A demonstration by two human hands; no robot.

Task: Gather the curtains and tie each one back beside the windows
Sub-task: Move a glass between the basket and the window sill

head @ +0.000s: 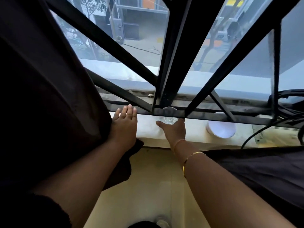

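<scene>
A person's two bare hands reach toward a pale stone window sill (148, 129) beneath black metal window bars (115, 45). The left hand (125, 125), at centre left of the frame, lies flat with fingers spread, released, its edge pressed against a dark brown curtain (46, 83) of soft matte cloth that fills the left side. The right hand (174, 130), wearing a thin gold bracelet (190, 159), is open beside a clear glass (167, 120), partly hidden by the lower bar. A white round lid (221, 130) sits right of centre. A second dark curtain (263, 170) is cut off at lower right.
</scene>
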